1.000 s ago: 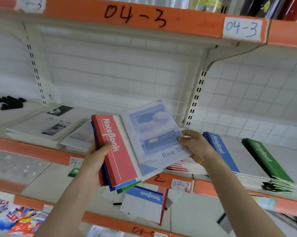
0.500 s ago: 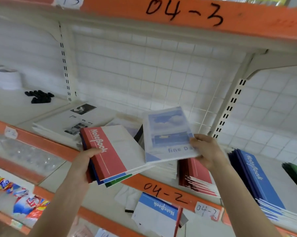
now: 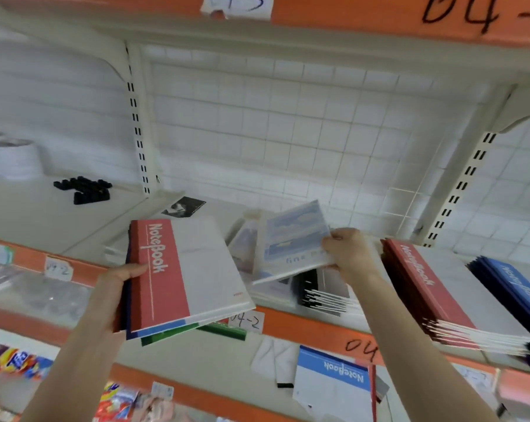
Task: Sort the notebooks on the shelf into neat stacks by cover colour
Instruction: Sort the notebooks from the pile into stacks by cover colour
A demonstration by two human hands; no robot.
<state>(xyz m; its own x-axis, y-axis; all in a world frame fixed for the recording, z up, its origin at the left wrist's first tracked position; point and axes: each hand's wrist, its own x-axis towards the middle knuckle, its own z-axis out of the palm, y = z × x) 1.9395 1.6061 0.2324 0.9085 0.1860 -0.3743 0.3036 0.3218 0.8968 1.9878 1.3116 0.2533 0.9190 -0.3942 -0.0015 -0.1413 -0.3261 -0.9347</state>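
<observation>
One red stack, one blue stack

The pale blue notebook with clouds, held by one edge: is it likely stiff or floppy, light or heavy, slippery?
The pale blue notebook looks thin, so it is probably light. The right hand pinches only its right edge, yet it looks nearly flat, so it is likely fairly stiff. Whether the cover is slippery cannot be told, because the picture is blurred.

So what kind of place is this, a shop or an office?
Probably a shop or stockroom: orange-edged metal shelves with handwritten bay labels, notebook stacks, and colourful packets on the shelf below.
</observation>
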